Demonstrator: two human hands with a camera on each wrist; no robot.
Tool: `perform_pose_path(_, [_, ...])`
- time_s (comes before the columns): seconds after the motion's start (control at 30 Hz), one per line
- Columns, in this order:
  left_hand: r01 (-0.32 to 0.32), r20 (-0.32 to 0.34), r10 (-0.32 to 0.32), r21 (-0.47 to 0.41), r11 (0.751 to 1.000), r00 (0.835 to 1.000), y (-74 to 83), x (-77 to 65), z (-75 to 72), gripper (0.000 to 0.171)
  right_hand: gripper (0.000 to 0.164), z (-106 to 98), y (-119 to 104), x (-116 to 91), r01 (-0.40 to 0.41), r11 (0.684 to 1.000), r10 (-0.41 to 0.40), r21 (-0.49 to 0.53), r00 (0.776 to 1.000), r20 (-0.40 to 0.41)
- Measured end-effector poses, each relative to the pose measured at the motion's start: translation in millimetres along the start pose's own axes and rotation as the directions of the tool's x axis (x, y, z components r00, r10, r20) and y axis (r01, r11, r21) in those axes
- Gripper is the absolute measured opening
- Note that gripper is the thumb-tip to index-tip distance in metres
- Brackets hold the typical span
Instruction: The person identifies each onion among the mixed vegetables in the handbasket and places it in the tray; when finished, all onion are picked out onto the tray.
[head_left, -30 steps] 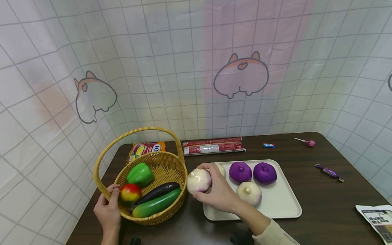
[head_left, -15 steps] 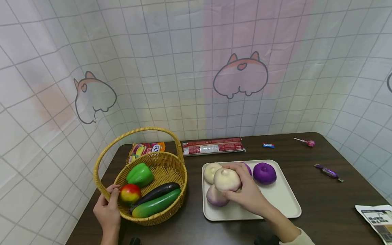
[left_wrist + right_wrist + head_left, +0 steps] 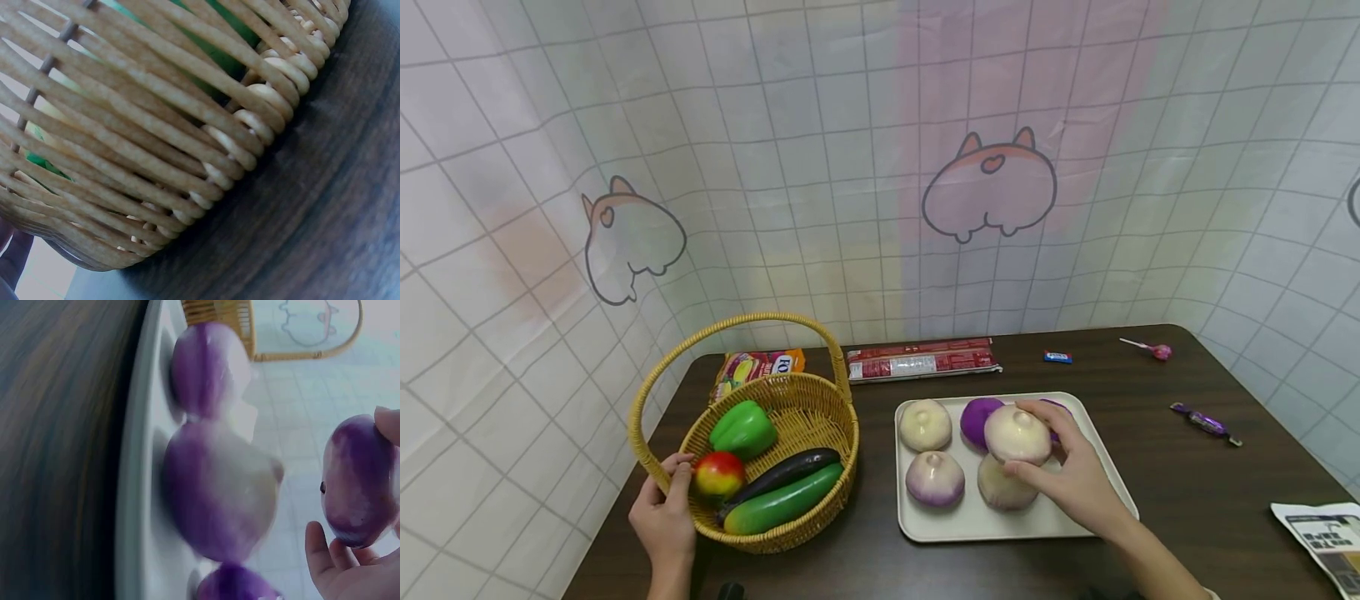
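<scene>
In the head view my left hand (image 3: 664, 512) grips the wicker basket (image 3: 811, 414) by its left rim, at the foot of the handle. Inside lie a green bell pepper (image 3: 743, 428), a red-and-yellow fruit (image 3: 720, 473), an eggplant (image 3: 790, 468) and a cucumber (image 3: 786, 498). My right hand (image 3: 1078, 477) pinches a white-and-purple onion (image 3: 1017, 433) between thumb and fingers, raised over the tray (image 3: 1075, 525). Below it sits another pale onion (image 3: 1002, 486), partly covered. Two more pale onions stand at the tray's left, one (image 3: 925, 425) behind the other (image 3: 935, 481). Two deep purple onions (image 3: 977, 417) are partly hidden at the back.
A fruit candy bag (image 3: 760, 367) lies behind the basket and a long red packet (image 3: 921, 359) behind the tray. To the right are a small blue candy (image 3: 1057, 357), a lollipop (image 3: 1159, 352), a purple-wrapped candy (image 3: 1206, 423) and a printed sheet (image 3: 1326, 533).
My right hand has moved rightward. One second ago it held a pale onion left of the tray; half a second ago it held one over the tray's left part. The left hand has stayed put.
</scene>
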State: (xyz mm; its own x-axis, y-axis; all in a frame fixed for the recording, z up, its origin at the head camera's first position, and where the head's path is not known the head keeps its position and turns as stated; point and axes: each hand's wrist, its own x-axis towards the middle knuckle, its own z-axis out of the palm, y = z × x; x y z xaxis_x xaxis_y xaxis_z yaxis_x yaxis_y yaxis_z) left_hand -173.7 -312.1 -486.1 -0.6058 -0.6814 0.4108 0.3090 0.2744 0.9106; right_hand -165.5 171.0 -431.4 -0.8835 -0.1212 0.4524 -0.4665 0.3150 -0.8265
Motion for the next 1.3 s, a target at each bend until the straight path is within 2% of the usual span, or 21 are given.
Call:
perform_pose_path(0.3, [0.003,0.006,-0.003,-0.052,0.999,1.000,2.3,-1.3,-0.2,0.021,0.070,-25,11,-12,-0.014,0.994,0.007,-0.107,0.998,-0.067])
perform_pose_path(0.7, [0.007,0.004,-0.007,-0.019,1.000,1.000,1.2,-0.3,0.5,0.021,0.072,-56,31,-32,-0.109,0.984,0.096,-0.141,0.991,-0.097])
perform_pose_path(0.9, [0.013,0.001,-0.013,-0.007,1.000,1.000,0.4,-0.9,-0.2,0.020,0.071,-60,42,-38,-0.150,0.974,0.133,-0.172,0.985,-0.106])
perform_pose_path(1.1, [-0.008,0.004,0.008,0.002,1.000,1.000,-0.2,-1.3,0.2,0.019,0.070,-57,52,-41,-0.147,0.971,0.129,-0.190,0.986,-0.104])
perform_pose_path(1.3, [-0.018,0.009,0.018,-0.022,1.000,1.000,1.3,-0.6,-0.1,0.019,0.071,-57,59,-43,-0.137,0.937,0.103,-0.322,0.987,-0.119])
